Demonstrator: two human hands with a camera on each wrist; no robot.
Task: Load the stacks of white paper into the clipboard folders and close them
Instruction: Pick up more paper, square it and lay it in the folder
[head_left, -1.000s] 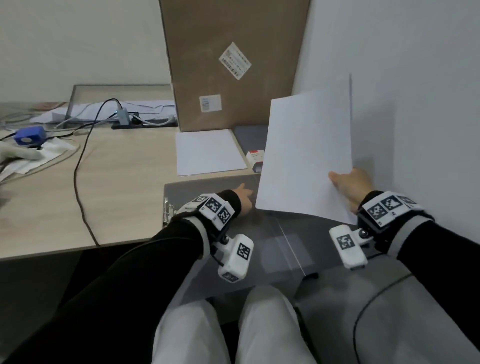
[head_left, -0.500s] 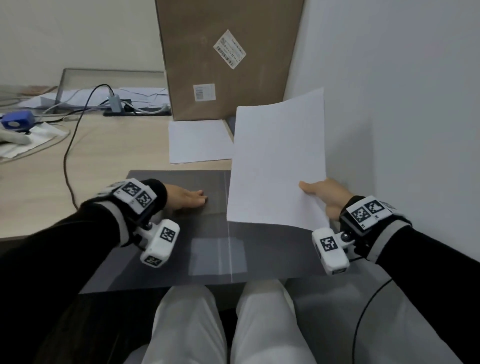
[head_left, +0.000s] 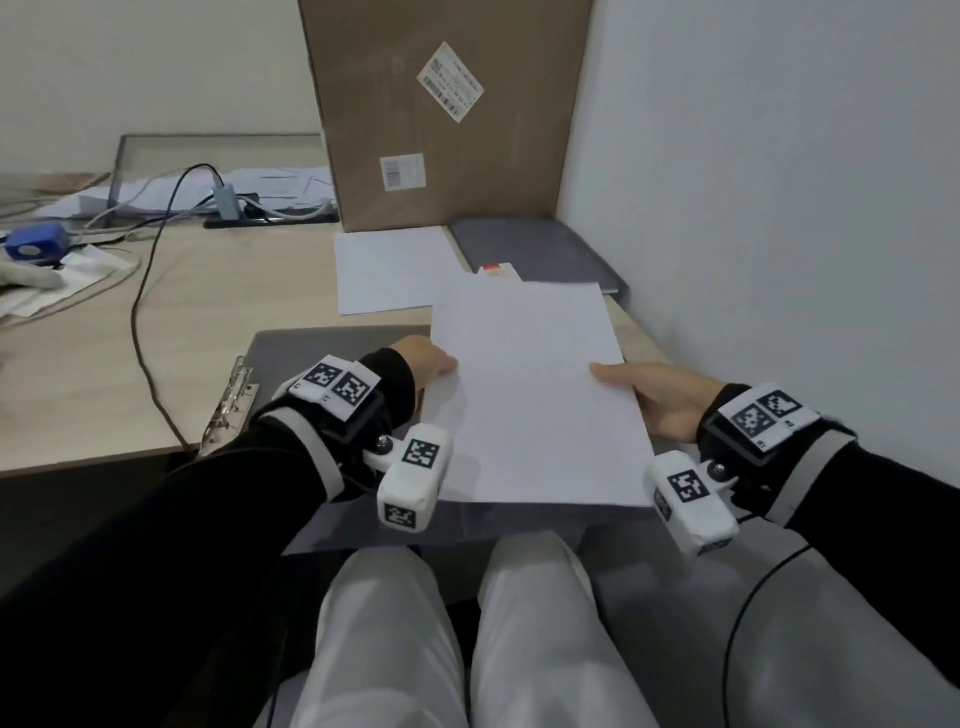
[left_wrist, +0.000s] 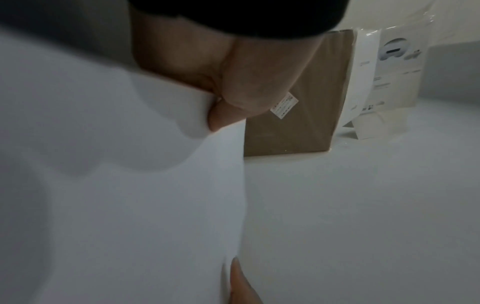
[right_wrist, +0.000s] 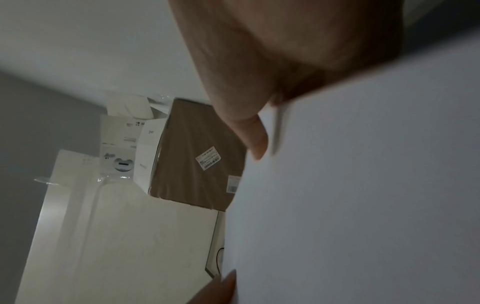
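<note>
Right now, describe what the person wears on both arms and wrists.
Both arms are in black sleeves with grey cuffs. The left hand and right hand are bare. Each wrist carries a black strap topped with white tags printed in black square codes, and a white padded camera block bearing the same codes hangs beneath.

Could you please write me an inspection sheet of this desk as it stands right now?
Surface: wooden desk, partly covered.
Job's things: paper stack held over open grey clipboard folder; spare paper and second folder behind.
Clutter: cardboard box, blue device.
Grips: left hand and right hand each hold a side edge of the stack.
Cables: black cable trails off the desk's front edge.
Surroundings: white wall on the right.
</note>
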